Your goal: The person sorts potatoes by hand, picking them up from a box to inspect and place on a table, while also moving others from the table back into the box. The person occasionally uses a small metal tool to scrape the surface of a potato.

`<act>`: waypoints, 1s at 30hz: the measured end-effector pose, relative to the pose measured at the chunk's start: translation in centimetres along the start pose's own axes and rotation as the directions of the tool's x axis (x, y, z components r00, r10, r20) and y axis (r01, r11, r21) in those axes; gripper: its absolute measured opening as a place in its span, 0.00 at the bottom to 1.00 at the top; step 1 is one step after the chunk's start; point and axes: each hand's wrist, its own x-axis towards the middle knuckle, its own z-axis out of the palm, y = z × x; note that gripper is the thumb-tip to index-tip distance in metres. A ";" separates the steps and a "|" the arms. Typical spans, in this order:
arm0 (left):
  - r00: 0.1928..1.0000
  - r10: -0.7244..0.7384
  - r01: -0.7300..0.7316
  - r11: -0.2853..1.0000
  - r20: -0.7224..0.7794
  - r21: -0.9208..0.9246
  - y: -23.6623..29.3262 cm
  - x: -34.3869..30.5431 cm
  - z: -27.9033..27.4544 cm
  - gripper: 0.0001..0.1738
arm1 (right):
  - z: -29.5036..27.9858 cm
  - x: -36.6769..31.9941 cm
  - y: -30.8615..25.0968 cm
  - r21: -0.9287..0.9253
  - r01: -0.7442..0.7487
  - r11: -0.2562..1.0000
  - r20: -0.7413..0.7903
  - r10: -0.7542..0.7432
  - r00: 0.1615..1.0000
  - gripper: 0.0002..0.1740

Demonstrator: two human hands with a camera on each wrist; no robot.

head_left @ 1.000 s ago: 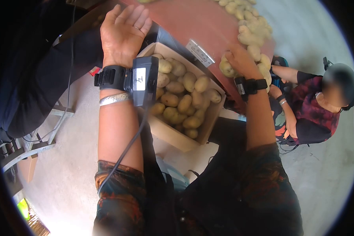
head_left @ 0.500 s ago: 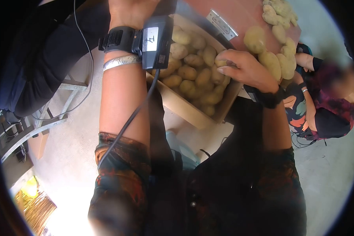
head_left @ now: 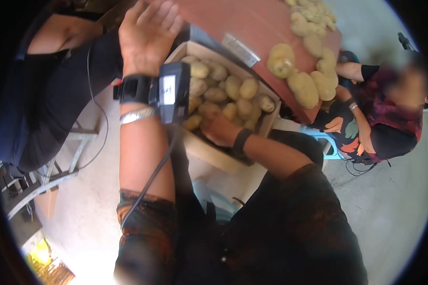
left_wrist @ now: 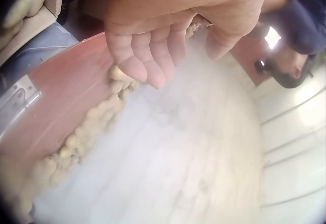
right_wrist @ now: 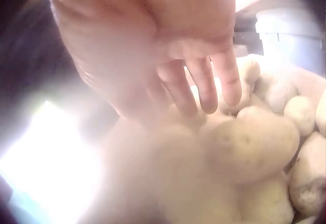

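My left hand (head_left: 147, 40) is raised palm up beside the red table, with its fingers loosely bent and nothing in them. The left wrist view shows the same hand (left_wrist: 173, 30) above the table edge. Down in a cardboard box (head_left: 209, 154) full of potatoes (head_left: 216, 94) is my right hand (head_left: 219, 129), low among them at the near side. In the right wrist view its fingers (right_wrist: 204, 81) point down, fairly straight, with their tips right at the potatoes (right_wrist: 254, 142). Haze blurs the area under the thumb there.
On the red table (head_left: 223, 21), larger potatoes (head_left: 303, 89) lie along the right edge, behind a metal hinge (head_left: 241, 50). Another person (head_left: 394, 109) sits at the right by a blue stool (head_left: 330, 142). A cable (head_left: 150, 183) runs along my left forearm.
My right hand has moved from the potatoes on the table, over the box's right side with a small potato in its fingers, down into the box. My left hand stays raised and empty.
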 end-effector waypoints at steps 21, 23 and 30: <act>0.991 -0.096 0.101 0.994 -0.097 0.044 0.2 0.3 -0.8 0.18 | 0.6 0.4 -0.5 0.329 -0.222 0.918 0.346 0.102 0.933 0.23; 0.989 -0.102 0.109 0.992 -0.108 0.058 0.0 0.3 -0.9 0.17 | -1.2 0.1 0.1 0.370 -0.235 0.899 0.348 0.101 0.932 0.26; 0.983 -0.174 0.181 0.975 -0.061 0.130 -2.1 0.4 -1.8 0.13 | -10.0 0.5 3.3 0.716 -0.152 0.682 -0.138 0.352 0.926 0.27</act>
